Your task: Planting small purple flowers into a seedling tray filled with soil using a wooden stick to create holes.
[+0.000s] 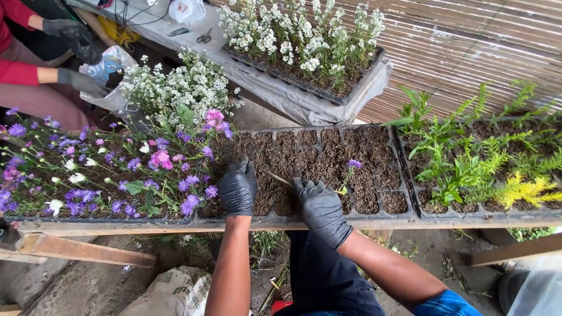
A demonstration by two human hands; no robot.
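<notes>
Two gloved hands, left (237, 188) and right (319, 208), on seedling tray (374, 169)

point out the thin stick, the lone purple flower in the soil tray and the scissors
thin wooden stick (277, 177), head view, mid-shaft
lone purple flower (354, 164), head view, bloom
metal scissors (204, 38), head view, handles

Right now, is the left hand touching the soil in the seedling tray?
Touching. The head view shows the gloved left hand pressed flat onto the soil of the seedling tray, with no gap.
</notes>
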